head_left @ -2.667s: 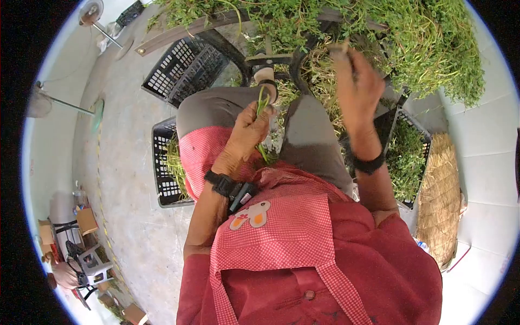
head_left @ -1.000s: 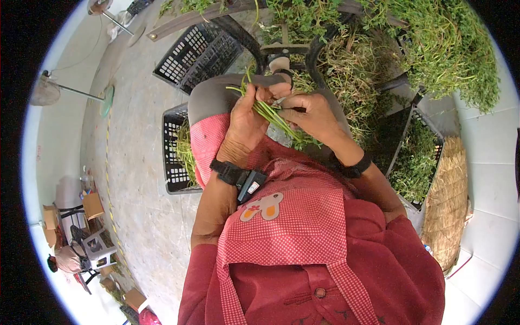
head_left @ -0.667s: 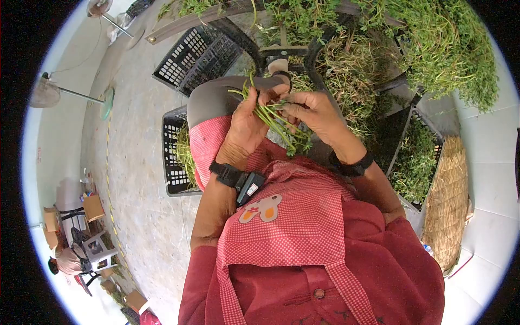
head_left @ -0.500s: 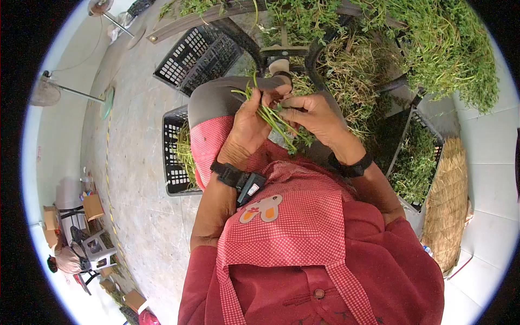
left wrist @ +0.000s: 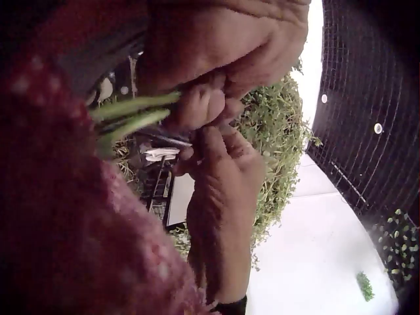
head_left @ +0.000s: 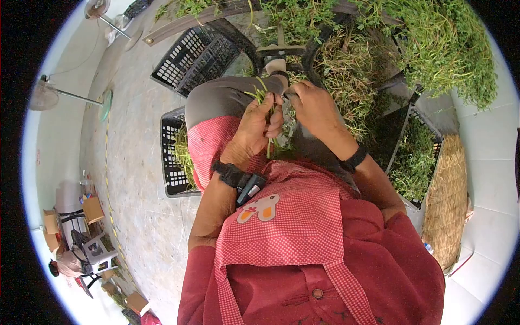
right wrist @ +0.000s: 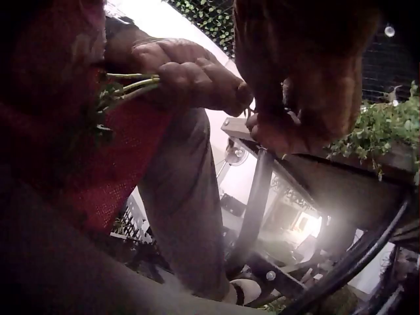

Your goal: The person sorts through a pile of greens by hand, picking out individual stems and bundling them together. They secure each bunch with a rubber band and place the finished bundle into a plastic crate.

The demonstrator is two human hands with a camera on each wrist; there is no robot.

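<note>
1. Green stems (left wrist: 134,105) stick out of the left hand (head_left: 257,127), gripped by its curled fingers above the lap (head_left: 211,141).
2. The right hand (head_left: 318,112) curls close beside it; whether it holds anything, I cannot tell.

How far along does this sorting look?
Likely done: stems lying in the crate beside the knee. In hand: the left hand grips a few green stalks, the right hand's fingers close by. Apparently left: the big heap of greens. I can't tell whether the right-side crate's greens are finished.
</note>
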